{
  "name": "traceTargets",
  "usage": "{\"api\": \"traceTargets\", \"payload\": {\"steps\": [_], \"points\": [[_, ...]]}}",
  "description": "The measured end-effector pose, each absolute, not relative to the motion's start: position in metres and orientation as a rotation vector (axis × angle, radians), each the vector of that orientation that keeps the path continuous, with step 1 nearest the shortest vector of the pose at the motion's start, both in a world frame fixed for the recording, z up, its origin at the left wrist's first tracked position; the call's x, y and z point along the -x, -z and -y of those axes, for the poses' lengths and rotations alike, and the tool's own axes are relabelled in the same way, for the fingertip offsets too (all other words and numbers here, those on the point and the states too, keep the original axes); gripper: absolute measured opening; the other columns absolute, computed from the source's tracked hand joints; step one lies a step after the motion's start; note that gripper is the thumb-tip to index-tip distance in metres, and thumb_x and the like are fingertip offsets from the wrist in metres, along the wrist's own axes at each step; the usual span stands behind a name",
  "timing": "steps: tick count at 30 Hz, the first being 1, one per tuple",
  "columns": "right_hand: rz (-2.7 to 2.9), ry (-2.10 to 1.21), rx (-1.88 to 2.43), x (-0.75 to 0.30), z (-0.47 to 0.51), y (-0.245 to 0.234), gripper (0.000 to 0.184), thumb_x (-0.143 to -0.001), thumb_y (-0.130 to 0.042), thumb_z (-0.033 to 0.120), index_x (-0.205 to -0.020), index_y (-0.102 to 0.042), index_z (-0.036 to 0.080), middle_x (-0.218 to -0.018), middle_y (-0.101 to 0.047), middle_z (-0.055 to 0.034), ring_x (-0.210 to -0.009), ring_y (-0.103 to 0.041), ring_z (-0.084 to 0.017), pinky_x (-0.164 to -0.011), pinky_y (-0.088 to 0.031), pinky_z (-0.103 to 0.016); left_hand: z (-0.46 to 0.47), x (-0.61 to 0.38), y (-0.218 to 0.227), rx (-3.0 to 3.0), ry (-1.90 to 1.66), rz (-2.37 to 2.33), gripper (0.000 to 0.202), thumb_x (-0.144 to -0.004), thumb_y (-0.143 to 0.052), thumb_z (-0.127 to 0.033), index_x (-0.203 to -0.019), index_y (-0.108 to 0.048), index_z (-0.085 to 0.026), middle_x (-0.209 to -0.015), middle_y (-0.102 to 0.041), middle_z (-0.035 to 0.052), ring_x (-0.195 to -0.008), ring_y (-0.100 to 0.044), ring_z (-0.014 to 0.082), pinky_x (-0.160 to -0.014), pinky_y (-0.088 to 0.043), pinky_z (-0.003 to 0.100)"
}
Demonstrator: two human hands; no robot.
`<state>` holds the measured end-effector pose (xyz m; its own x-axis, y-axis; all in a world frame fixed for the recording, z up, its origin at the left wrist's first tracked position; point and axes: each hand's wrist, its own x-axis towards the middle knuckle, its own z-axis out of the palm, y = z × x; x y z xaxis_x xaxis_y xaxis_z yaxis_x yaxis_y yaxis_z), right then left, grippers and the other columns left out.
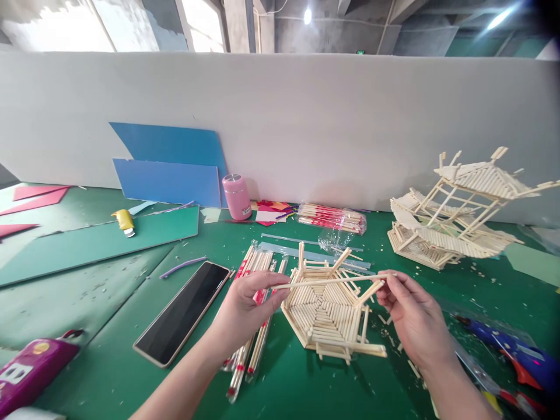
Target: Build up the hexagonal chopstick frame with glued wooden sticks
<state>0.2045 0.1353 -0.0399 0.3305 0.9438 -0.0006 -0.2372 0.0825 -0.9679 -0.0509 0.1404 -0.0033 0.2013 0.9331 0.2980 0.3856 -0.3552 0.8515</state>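
Observation:
Between thumb and fingers, my left hand (249, 303) pinches one end of a thin wooden stick (335, 282). The other end is pinched by my right hand (409, 309), so the stick spans level above a hexagonal stick frame (321, 306). That frame lies on the table, its panel built from rows of sticks, with short posts rising at its corners. Plastic-wrapped chopsticks (238, 373) with red markings lie beside my left hand, partly hidden by it. Whether the stick touches the frame's posts, I cannot tell.
A tiered stick pavilion (464, 216) stands at the back right. A blue glue gun (511, 347) lies at the right. A phone (184, 312) lies left of the chopsticks. Farther back are a pink cup (237, 197), a chopstick pack (331, 218) and blue boards (168, 182) against a white partition (280, 116).

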Motion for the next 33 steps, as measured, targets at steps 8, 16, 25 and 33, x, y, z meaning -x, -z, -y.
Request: {"api": "traceTargets", "payload": {"steps": [8, 16, 25, 33], "points": [[0.788, -1.040, 1.147, -0.2046, -0.1351, 0.0402, 0.015, -0.071, -0.065, 0.034, -0.078, -0.066, 0.021, -0.074, -0.060, -0.0004, -0.061, -0.051, -0.009, -0.055, -0.044, -0.020, -0.1416, 0.0507, 0.0036, -1.881, -1.101, -1.165, 0.014, -0.076, -0.058, -0.019, -0.086, -0.068, -0.020, -0.080, -0.069, 0.0035, -0.075, -0.062, 0.0161, -0.072, -0.050, 0.029], [0.789, -1.026, 1.160, -0.2034, -0.1349, 0.0381, 0.016, -0.070, -0.065, 0.034, -0.078, -0.066, 0.021, -0.073, -0.060, -0.0006, -0.060, -0.052, -0.010, -0.056, -0.044, -0.022, -0.1413, 0.0498, 0.0011, -1.875, -1.078, -1.173, 0.014, -0.076, -0.058, -0.021, -0.086, -0.068, -0.021, -0.079, -0.069, 0.0034, -0.074, -0.062, 0.0166, -0.071, -0.050, 0.030], [0.802, -0.997, 1.169, -0.2040, -0.1356, 0.0378, 0.019, -0.069, -0.066, 0.036, -0.079, -0.066, 0.020, -0.069, -0.060, -0.0002, -0.059, -0.052, -0.011, -0.053, -0.043, -0.022, -0.1422, 0.0500, 0.0021, -1.891, -1.079, -1.164, 0.014, -0.076, -0.058, -0.018, -0.085, -0.068, -0.022, -0.078, -0.068, 0.0016, -0.072, -0.061, 0.0147, -0.067, -0.049, 0.026], [0.839, -0.986, 1.160, -0.2059, -0.1381, 0.0405, 0.019, -0.071, -0.063, 0.036, -0.080, -0.065, 0.020, -0.068, -0.060, -0.0001, -0.058, -0.052, -0.011, -0.053, -0.041, -0.023, -0.1430, 0.0528, 0.0076, -1.948, -1.154, -1.168, 0.020, -0.073, -0.060, -0.013, -0.086, -0.068, -0.026, -0.080, -0.070, -0.0015, -0.075, -0.063, 0.0142, -0.069, -0.050, 0.023]]}}
